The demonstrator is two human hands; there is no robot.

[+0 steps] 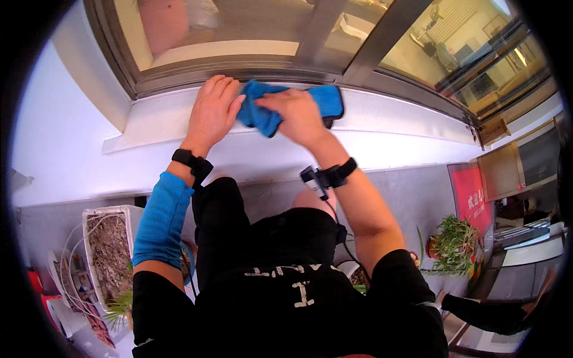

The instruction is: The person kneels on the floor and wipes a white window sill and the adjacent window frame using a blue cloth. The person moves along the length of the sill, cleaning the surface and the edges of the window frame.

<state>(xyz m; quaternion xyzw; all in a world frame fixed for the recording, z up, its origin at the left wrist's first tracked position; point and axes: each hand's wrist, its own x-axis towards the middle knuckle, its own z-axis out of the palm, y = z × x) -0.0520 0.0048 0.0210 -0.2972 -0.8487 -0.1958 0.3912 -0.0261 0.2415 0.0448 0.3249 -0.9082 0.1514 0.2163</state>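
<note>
A blue cloth [329, 100] with dark edging lies bunched on the white windowsill [156, 114], just below the window's metal frame [268, 74]. My right hand [297, 112] grips it from above, slightly blurred, its fingers pointing left. To the left of the cloth, my left hand [215, 105] rests flat on the sill with its fingertips up at the frame's lower rail. The left thumb is spread towards the cloth's left edge; whether it touches the fabric I cannot tell. Each wrist wears a black strap, and the right one carries a small device [314, 182] with a cable.
A white planter box [130, 232] full of soil stands at lower left. On the right, a potted plant [452, 244] sits near a red mat [470, 192] with writing. A small wooden box [493, 130] is by the sill's right end. Another person's dark sleeve [483, 313] shows lower right.
</note>
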